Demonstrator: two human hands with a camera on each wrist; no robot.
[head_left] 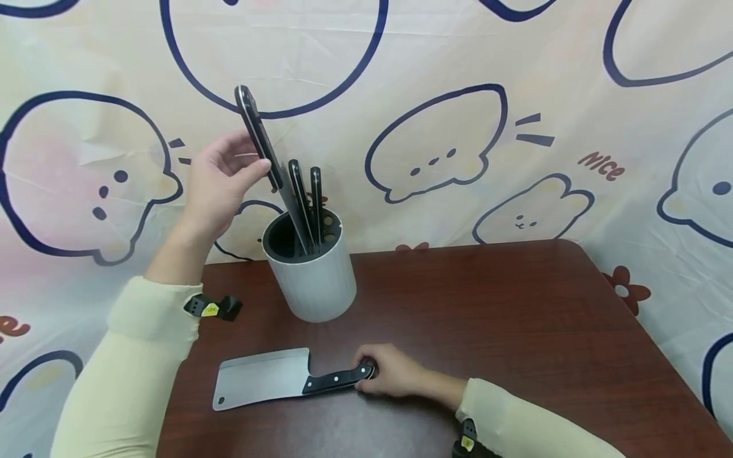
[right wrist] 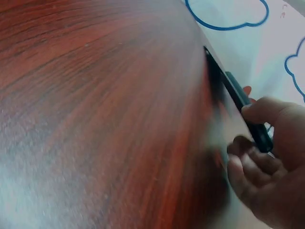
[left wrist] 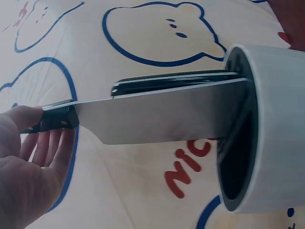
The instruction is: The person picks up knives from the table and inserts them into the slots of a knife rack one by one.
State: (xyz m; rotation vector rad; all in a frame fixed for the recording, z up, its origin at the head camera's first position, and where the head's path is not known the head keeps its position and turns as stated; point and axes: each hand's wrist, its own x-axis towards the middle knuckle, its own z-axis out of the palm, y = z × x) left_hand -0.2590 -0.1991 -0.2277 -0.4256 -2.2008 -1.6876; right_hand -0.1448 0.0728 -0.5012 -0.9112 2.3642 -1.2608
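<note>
With the left hand (head_left: 220, 175) I grip the black handle of a wide-bladed kitchen knife (left wrist: 162, 114), its blade partly inside the white round knife block (head_left: 315, 289). The block's dark insert hides the blade's tip. Two more black-handled knives (head_left: 317, 197) stand in the block beside that blade. Nearer the front of the table, my right hand (head_left: 395, 372) pinches the end of the black riveted handle of a cleaver (head_left: 263, 378). The cleaver's broad blade points left, low over the table; whether it touches the wood, I cannot tell.
The dark wooden table (head_left: 487, 312) has its right edge running diagonally toward the front. A cream cloth (head_left: 435, 51) with blue-outlined cartoon figures hangs right behind the table and the knife block, and along the right side.
</note>
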